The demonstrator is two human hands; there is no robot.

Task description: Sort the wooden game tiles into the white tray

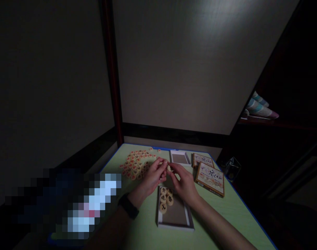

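My left hand and my right hand meet above the green table, fingers pinched together on a small round game piece between them. Just below the hands lies an open shallow box holding several round wooden pieces with dark characters at its far end. A loose pile of similar round pieces is spread on the table left of my left hand. A dark band sits on my left wrist.
A second open tray lies at the far edge. Two printed box lids lie to the right. A blurred patch covers the lower left. Folded cloth rests on a dark shelf at right. The room is dim.
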